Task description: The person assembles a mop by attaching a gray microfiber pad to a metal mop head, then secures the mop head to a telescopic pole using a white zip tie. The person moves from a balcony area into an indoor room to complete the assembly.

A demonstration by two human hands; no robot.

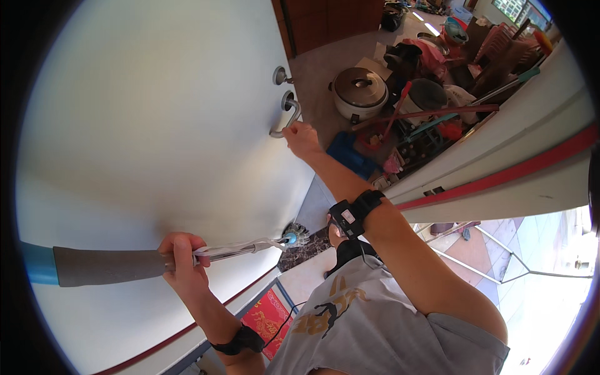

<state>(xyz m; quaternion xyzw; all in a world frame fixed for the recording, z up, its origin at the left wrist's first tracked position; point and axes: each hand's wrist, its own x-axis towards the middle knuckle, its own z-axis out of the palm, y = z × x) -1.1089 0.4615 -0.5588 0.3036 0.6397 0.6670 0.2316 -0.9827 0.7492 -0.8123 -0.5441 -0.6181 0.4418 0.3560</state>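
Note:
A white door [154,117] fills the left and middle of the view. My right hand [301,139] is closed at the free end of its metal lever handle [294,112], beside a round lock fitting [280,75]. Lower down, my left hand [185,258] grips a mop [110,267] at the end of its brown sleeve. The blue end of the mop handle points to the left rim. A thin metal pole runs right from my hand to a mop head [296,235] with a light blue hub and greyish strands, low by the door's edge.
Past the door stand a lidded electric cooker [361,93], a blue plastic item [354,152], poles, basins [454,31] and stacked pink chairs [499,44]. A pale door frame with a red strip [506,180] is at right. Below it is a metal rack [468,262] on tiles.

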